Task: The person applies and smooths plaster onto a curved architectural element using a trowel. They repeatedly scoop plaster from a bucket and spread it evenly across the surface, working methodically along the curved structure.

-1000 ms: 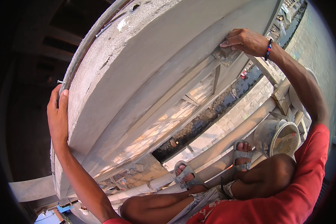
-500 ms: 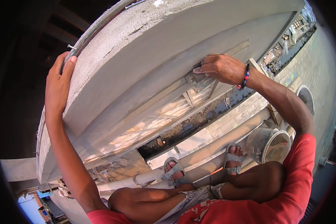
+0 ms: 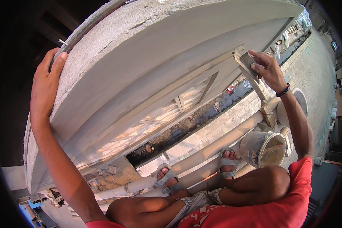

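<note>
My left hand (image 3: 47,83) is wrapped over the rough top edge of a curved grey plastered concrete ledge (image 3: 133,53), just below a nail (image 3: 62,41) sticking out beside a rounded metal strip along that edge. My right hand (image 3: 268,72) grips a small grey rectangular plastering float (image 3: 248,62), raised at the far right part of the plastered face, near a wooden batten. The float is tilted up on its side, and I cannot tell whether it touches the surface. Smooth bands of plaster run along the face below the ledge's edge.
I squat with sandalled feet on round scaffold poles (image 3: 205,152), high above a paved lane (image 3: 304,68) and a dark drainage ditch (image 3: 171,133). A pale bucket (image 3: 254,150) with a tool inside stands by my right knee, with another round container behind it.
My right hand first swept left along the plaster with the float, then moved back right and turned the float up. My left hand has shifted up along the edge since the earliest frame.
</note>
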Action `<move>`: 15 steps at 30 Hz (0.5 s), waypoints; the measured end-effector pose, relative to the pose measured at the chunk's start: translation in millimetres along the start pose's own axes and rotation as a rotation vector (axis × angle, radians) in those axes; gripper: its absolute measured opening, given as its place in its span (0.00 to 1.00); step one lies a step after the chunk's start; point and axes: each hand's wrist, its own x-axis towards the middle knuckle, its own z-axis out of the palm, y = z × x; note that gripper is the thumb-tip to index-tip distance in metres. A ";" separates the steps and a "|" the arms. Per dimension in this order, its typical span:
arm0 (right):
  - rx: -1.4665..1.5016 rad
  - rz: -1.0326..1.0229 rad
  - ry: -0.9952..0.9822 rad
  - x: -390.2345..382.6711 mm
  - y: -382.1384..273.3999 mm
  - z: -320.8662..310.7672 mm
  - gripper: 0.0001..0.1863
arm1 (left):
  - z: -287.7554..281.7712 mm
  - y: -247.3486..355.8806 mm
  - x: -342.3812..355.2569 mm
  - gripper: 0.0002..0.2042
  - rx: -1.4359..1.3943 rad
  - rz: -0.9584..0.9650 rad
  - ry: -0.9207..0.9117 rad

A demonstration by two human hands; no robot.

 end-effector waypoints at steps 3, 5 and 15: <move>-0.113 -0.008 0.055 -5.7 2.8 30.7 0.21 | -0.8 -1.0 2.9 0.32 -0.005 0.018 -0.005; -0.164 0.022 0.127 -1.5 5.2 40.9 0.20 | -2.4 -1.4 3.6 0.32 -0.036 0.036 -0.025; -0.315 -0.090 0.219 1.2 -20.5 109.6 0.20 | -5.6 4.7 -3.6 0.33 -0.053 0.090 -0.022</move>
